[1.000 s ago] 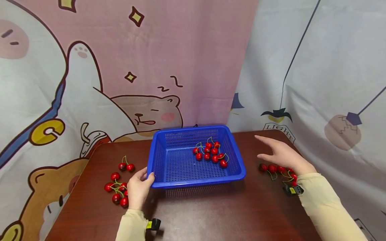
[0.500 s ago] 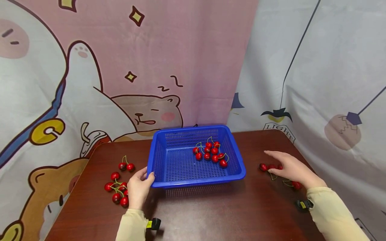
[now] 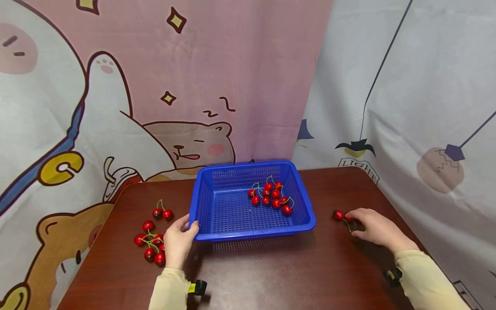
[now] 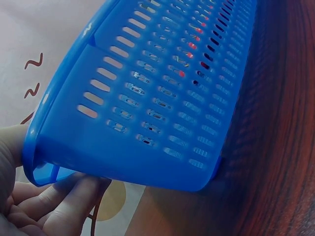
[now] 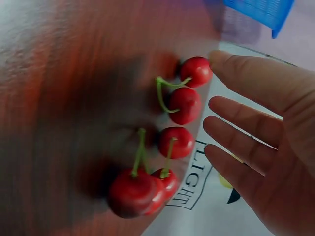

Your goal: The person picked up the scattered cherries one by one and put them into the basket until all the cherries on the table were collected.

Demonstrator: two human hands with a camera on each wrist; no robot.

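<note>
A blue plastic basket with slotted walls stands in the middle of the table. My left hand grips its near left corner, thumb over the rim and fingers beneath, as the left wrist view also shows. Several red cherries with green stems lie in the right half of the basket. On the right, my right hand hovers over loose cherries, hiding most of them in the head view. In the right wrist view its fingers are extended beside several cherries, the thumb tip right at the uppermost one.
Several more cherries lie left of the basket, partly behind the left hand, with a joined pair farther back. The brown wooden table ends at a printed curtain behind and along both sides.
My right hand has moved right, toward me and down over the right-hand cherries. The left hand and the basket stay where they were.
</note>
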